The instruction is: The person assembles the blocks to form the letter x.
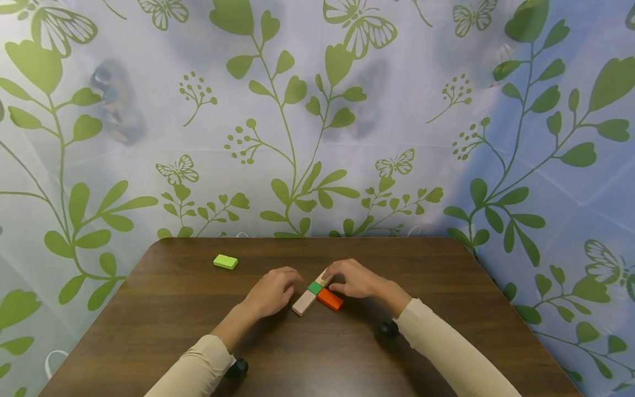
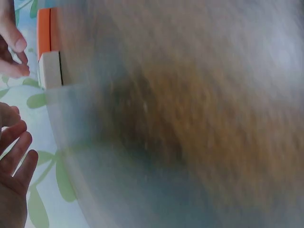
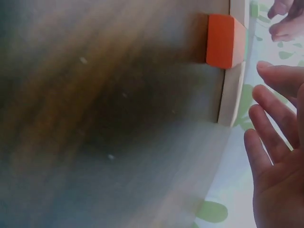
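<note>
On the brown table lie several wooden blocks set end to end and touching. A small green block is in the middle, with a pale wood block on its near-left side and another pale wood block on its far-right side. An orange block extends from the green one toward the near right. My left hand is just left of the near pale block, fingers loosely bent and holding nothing. My right hand hovers by the far pale block, partly covering it; its fingers look spread and apart from the blocks.
A lime-green block lies alone toward the table's far left. The dark wood table ends at a back edge against a curtain printed with green leaves and butterflies. Dark wrist devices show under both sleeves.
</note>
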